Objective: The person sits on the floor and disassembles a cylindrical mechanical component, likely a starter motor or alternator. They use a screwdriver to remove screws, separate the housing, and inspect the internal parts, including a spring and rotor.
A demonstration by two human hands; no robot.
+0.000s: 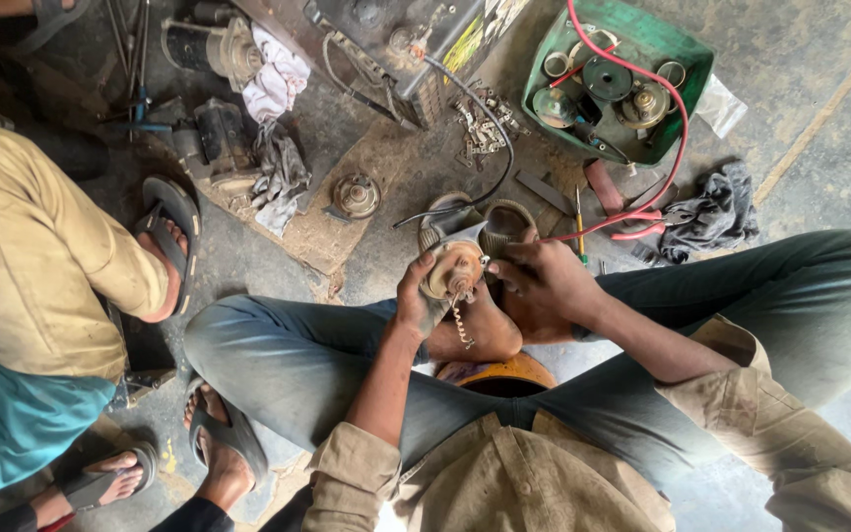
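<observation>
My left hand (416,300) grips a round, rusty orange-brown motor part (453,268) from the left side. A coiled wire spring (461,323) hangs down from it. Against the part's right side my right hand (542,279) has its fingers pinched; whether it holds a small tool I cannot tell. Both hands work over my bare feet (480,330), between my knees in grey trousers.
A green tray (691,74) of round metal parts sits at the upper right, with a red cable (677,148), pliers and a dark rag (711,212) beside it. A metal machine box (396,39), motor pieces and cloths lie on the ground. Other people's sandalled feet (169,246) are left.
</observation>
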